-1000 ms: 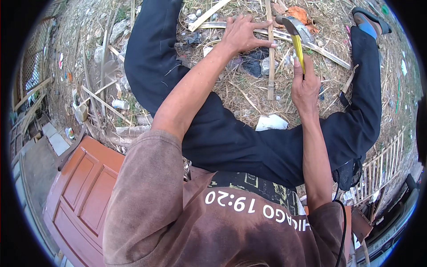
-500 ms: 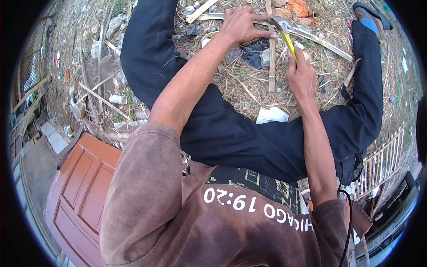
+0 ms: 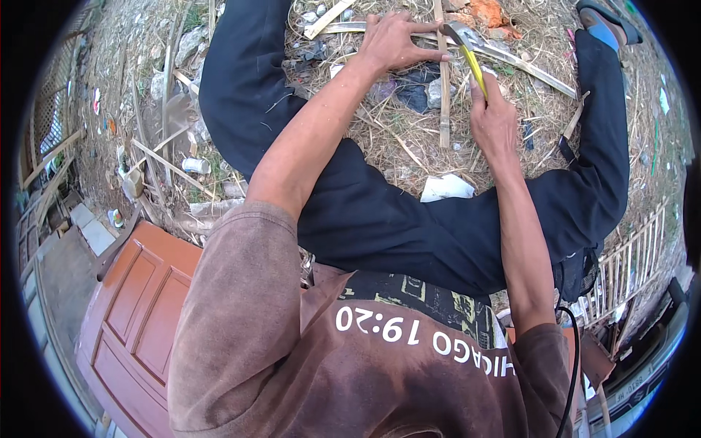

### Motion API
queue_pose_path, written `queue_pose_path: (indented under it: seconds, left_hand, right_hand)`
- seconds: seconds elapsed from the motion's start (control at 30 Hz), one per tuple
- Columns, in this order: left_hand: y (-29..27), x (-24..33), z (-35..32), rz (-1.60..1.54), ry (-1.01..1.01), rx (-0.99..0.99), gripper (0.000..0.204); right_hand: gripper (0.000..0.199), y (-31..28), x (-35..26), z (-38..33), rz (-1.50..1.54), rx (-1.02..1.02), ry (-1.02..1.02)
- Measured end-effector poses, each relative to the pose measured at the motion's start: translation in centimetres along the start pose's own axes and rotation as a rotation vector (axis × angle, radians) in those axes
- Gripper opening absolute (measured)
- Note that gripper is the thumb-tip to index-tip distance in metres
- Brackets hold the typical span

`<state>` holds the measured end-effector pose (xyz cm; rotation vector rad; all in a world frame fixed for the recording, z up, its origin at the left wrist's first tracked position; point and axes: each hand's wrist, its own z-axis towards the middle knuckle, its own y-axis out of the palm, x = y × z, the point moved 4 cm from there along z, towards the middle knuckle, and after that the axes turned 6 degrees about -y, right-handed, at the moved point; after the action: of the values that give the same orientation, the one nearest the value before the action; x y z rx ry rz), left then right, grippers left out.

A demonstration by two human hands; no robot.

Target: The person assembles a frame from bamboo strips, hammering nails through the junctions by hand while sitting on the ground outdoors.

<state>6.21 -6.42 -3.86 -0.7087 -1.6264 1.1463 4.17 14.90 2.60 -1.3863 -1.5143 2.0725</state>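
Note:
My left hand (image 3: 398,44) spreads its thumb and forefinger across an upright wooden slat (image 3: 445,109), with both fingertips touching it. Beneath this hand runs a longer crosswise slat (image 3: 537,73), which meets the upright one near my forefinger. My right hand (image 3: 496,120) is closed round the yellow handle of a hammer (image 3: 471,64). The hammer's head is at the crossing of the slats, right beside my left fingertips. Whether a nail is there is too small to tell. My left hand's other fingers are partly hidden.
My dark-trousered legs (image 3: 241,87) lie spread either side on straw-littered ground. Broken orange bricks (image 3: 488,11) lie beyond the slats. A white scrap (image 3: 447,187) and dark plastic (image 3: 416,95) are nearer. A brown panelled door (image 3: 146,306) is at left, a slatted wooden frame (image 3: 631,270) at right.
The hammer's head has tilted slightly at the slat crossing. Both hands stay in nearly the same place, and the upright slat appears shifted very slightly left.

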Motion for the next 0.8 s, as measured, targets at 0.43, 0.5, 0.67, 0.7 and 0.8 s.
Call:
queue_pose_path:
  seconds: [0.43, 0.5, 0.67, 0.7, 0.8]
  left_hand:
    - [-5.7, -1.0, 2.3, -0.549, 0.015, -0.091, 0.051]
    - [-10.2, 1.5, 2.6, -0.583, 0.094, -0.034, 0.056]
    - [-16.8, 2.3, 3.9, -0.641, -0.019, 0.257, 0.05]
    - [-17.4, 2.6, 4.2, -0.621, -0.006, 0.266, 0.05]
    - [-18.6, 2.9, 4.4, -0.623, 0.033, 0.451, 0.04]
  right_hand:
    - [0.027, -4.0, 1.4, -2.4, 0.874, 0.463, 0.058]
    - [0.027, -7.4, 1.1, -1.5, 1.084, 0.606, 0.028]
    - [0.027, -11.4, 0.8, -0.6, 1.127, 0.796, 0.05]
    - [0.028, -11.6, 0.9, -0.8, 1.131, 0.809, 0.051]
    - [0.028, -11.3, 1.1, -1.4, 1.147, 0.802, 0.105]
